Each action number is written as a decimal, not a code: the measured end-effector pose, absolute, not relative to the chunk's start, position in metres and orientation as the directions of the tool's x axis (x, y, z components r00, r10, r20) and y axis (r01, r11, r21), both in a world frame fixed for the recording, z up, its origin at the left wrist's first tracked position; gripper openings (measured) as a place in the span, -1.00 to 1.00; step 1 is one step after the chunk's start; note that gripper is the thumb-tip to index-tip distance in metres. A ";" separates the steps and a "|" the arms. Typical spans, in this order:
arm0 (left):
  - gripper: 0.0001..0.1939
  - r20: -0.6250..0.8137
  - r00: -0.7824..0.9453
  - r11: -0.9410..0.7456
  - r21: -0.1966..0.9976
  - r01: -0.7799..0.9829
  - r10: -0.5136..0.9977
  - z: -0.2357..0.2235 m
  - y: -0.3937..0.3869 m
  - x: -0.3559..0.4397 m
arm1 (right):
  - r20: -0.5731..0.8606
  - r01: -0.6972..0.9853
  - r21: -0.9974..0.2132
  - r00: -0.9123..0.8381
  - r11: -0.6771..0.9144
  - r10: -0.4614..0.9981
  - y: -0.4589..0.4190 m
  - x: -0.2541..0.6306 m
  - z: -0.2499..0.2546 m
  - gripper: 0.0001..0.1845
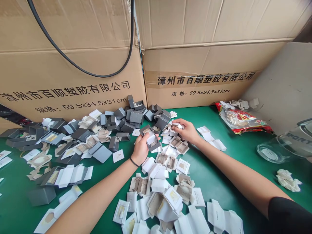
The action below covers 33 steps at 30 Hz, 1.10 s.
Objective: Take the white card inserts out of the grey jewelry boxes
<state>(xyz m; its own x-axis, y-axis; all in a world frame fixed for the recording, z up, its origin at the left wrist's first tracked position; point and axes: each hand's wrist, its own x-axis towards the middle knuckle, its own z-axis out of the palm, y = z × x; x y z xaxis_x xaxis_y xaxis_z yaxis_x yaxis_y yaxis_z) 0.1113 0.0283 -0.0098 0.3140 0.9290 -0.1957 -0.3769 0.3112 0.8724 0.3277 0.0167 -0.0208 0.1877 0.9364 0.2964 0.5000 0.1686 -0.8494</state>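
Note:
My left hand point(141, 150) is closed around a small dark grey hinged box point(151, 140), which stands opened with a pale lining inside. Just right of it, my right hand point(187, 131) pinches a folded white and grey paper insert point(179, 125) above the pile. Beneath and in front of both hands lie many loose paper inserts point(159, 172), some white side up, others showing grey-brown cardboard. Behind the left hand spreads a heap of dark grey boxes point(135, 117), several of them opened, with paper pieces mixed in.
Large cardboard cartons point(73, 71) with black printing wall off the back of the green table point(202, 172). A black cable point(97, 75) hangs in front. On the right are a red snack bag point(241, 120), a clear plastic jug point(285, 146) and a crumpled tissue point(289, 180).

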 end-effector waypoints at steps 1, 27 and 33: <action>-0.76 -0.195 0.319 0.313 0.872 -0.378 0.928 -0.010 0.028 0.111 | 0.256 0.421 -0.894 0.199 0.154 0.946 0.017 0.328 -0.020 -0.71; -0.72 -0.181 0.340 0.307 0.879 -0.365 0.923 -0.011 0.029 0.110 | 0.569 0.873 -0.378 -0.042 0.307 0.821 -0.001 0.317 -0.008 -0.59; -0.74 -0.192 0.326 0.309 0.879 -0.362 0.926 -0.009 0.028 0.112 | 0.287 0.973 -0.120 -0.158 0.199 0.945 0.000 0.305 -0.017 -0.76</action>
<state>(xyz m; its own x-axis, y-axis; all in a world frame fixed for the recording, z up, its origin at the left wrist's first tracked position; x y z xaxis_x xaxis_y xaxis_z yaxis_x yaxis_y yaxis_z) 0.1119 0.0277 -0.0085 0.3255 0.9259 -0.1916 -0.3622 0.3093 0.8793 0.3045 -0.0001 -0.0169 -0.1584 0.9448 0.2870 0.9726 0.1994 -0.1198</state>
